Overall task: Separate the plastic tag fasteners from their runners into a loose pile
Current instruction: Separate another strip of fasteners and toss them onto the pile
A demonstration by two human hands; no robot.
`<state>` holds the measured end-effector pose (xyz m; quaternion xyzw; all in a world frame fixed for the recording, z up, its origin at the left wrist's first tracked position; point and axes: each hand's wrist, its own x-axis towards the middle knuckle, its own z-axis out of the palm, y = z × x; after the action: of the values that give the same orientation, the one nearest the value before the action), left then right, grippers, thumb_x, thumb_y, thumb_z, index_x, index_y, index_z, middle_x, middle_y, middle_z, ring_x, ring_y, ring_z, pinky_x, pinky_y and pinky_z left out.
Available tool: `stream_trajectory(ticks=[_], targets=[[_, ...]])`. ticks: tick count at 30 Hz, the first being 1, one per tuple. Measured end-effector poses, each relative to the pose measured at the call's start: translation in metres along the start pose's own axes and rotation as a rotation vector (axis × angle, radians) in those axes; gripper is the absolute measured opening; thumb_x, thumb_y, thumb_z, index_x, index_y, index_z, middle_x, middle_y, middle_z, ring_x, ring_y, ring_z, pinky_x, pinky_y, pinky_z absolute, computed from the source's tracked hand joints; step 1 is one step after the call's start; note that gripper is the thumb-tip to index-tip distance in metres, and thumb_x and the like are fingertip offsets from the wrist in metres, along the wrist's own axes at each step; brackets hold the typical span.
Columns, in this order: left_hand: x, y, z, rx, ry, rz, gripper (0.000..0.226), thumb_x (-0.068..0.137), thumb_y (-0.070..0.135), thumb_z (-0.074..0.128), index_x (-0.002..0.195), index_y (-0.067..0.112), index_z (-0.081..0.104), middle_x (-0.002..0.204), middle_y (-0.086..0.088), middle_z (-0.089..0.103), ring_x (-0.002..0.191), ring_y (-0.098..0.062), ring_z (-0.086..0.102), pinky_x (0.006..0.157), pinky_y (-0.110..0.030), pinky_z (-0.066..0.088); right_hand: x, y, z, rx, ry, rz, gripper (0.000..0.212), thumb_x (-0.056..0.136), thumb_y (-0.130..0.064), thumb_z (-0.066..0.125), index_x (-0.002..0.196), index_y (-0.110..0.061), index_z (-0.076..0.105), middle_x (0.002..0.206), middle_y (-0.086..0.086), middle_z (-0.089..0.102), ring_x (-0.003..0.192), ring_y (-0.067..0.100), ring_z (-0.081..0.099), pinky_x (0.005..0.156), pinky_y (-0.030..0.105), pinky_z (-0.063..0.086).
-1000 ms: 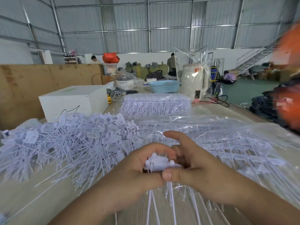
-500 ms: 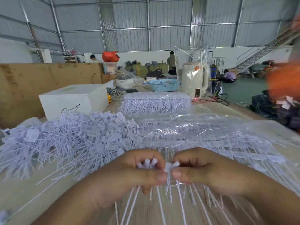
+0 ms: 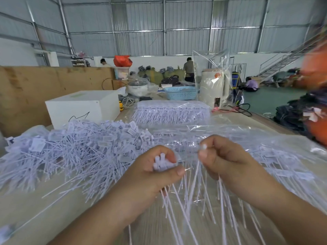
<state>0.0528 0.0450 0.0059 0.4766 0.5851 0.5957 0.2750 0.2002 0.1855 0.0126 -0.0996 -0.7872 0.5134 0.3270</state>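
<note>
Separating is under way: left hand (image 3: 155,171) grips a cluster of fasteners (image 3: 161,160) by their heads, right hand (image 3: 223,161) pinches one detached fastener (image 3: 203,147) just beside it, above the desk (image 3: 31,209). Next move, in my judgement: drop it onto the loose pile (image 3: 70,152) at left.

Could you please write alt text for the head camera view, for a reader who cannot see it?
Two hands work over a table: the left hand grips a bunch of white tag fasteners, the right hand pinches one fastener apart from it. A loose pile lies to the left.
</note>
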Motion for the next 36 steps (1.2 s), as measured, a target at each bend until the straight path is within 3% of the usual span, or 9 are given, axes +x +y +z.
stream_trajectory(ticks=[4,9,13,16,21,25,29,33,36], targets=[[0.000,0.000,0.001,-0.014,-0.185,0.027,0.025,0.062,0.024,0.073,0.084,0.026,0.061,0.075,0.003,0.057,0.064,-0.008,0.048,0.057,-0.021,0.041,-0.003,0.006,0.012,0.015,-0.268,0.005,0.037,0.081,-0.038,0.067,0.115,-0.043,0.053,0.067,-0.008,0.049,0.061,0.014,0.045,0.060,0.028,0.038],[0.000,-0.002,-0.001,-0.040,-0.338,0.028,0.039,0.066,0.010,0.067,0.102,0.024,0.069,0.100,0.004,0.072,0.077,-0.001,0.064,0.061,-0.012,0.046,-0.005,0.006,0.012,-0.001,-0.331,0.038,0.061,0.079,-0.034,0.071,0.132,-0.042,0.042,0.098,-0.001,0.064,0.094,0.017,0.065,0.087,0.033,0.051],[-0.001,0.005,-0.004,-0.031,-0.455,0.008,0.041,0.073,-0.006,0.059,0.095,0.027,0.070,0.084,0.018,0.068,0.072,0.005,0.061,0.063,-0.012,0.047,-0.004,0.007,0.011,-0.102,-0.322,-0.005,0.051,0.077,-0.037,0.073,0.123,-0.042,0.051,0.074,-0.008,0.050,0.071,0.007,0.049,0.069,0.028,0.039],[-0.002,0.007,-0.005,-0.024,-0.482,-0.008,0.035,0.074,-0.007,0.058,0.086,0.025,0.068,0.079,0.021,0.065,0.071,0.005,0.060,0.062,-0.011,0.046,-0.004,0.006,0.011,-0.158,-0.362,-0.043,0.018,0.079,-0.039,0.073,0.095,-0.034,0.064,0.070,-0.001,0.050,0.065,0.011,0.046,0.063,0.031,0.037],[-0.001,0.003,-0.012,-0.004,-0.372,-0.033,0.015,0.065,0.022,0.074,0.077,0.028,0.067,0.070,0.010,0.058,0.064,-0.004,0.054,0.060,-0.018,0.044,-0.004,0.002,-0.001,-0.222,-0.416,0.012,0.033,0.083,-0.051,0.064,0.080,-0.018,0.065,0.065,0.004,0.044,0.060,0.010,0.041,0.058,0.027,0.032],[-0.003,0.003,-0.009,-0.025,-0.341,-0.040,0.019,0.066,0.032,0.077,0.078,0.026,0.064,0.071,0.006,0.053,0.063,-0.007,0.051,0.060,-0.021,0.042,-0.003,0.001,-0.006,-0.272,-0.348,0.008,0.030,0.089,-0.042,0.065,0.079,-0.014,0.064,0.059,-0.011,0.043,0.054,0.004,0.039,0.053,0.022,0.031],[-0.001,0.001,0.004,0.000,-0.131,0.011,0.024,0.061,0.035,0.079,0.070,0.027,0.058,0.066,0.004,0.051,0.060,-0.010,0.047,0.055,-0.022,0.040,-0.004,-0.001,0.006,-0.322,-0.166,-0.092,0.023,0.089,-0.034,0.065,0.075,-0.017,0.062,0.054,-0.012,0.044,0.050,0.002,0.038,0.050,0.018,0.030],[0.000,-0.001,0.010,0.052,0.169,0.038,0.027,0.067,0.033,0.081,0.066,0.027,0.054,0.053,0.012,0.045,0.046,-0.006,0.043,0.045,-0.014,0.038,0.006,-0.001,0.000,-0.250,0.299,-0.091,0.029,0.089,-0.035,0.062,0.073,-0.012,0.055,0.049,-0.011,0.038,0.044,0.003,0.033,0.043,0.015,0.028],[0.000,0.001,0.004,0.054,0.180,0.013,0.032,0.060,0.037,0.088,0.066,0.027,0.058,0.053,0.012,0.047,0.045,-0.006,0.045,0.044,-0.012,0.036,0.004,-0.004,-0.017,-0.076,0.259,-0.055,0.026,0.081,-0.049,0.064,0.083,-0.023,0.060,0.051,-0.010,0.036,0.046,0.009,0.032,0.047,0.020,0.028]])
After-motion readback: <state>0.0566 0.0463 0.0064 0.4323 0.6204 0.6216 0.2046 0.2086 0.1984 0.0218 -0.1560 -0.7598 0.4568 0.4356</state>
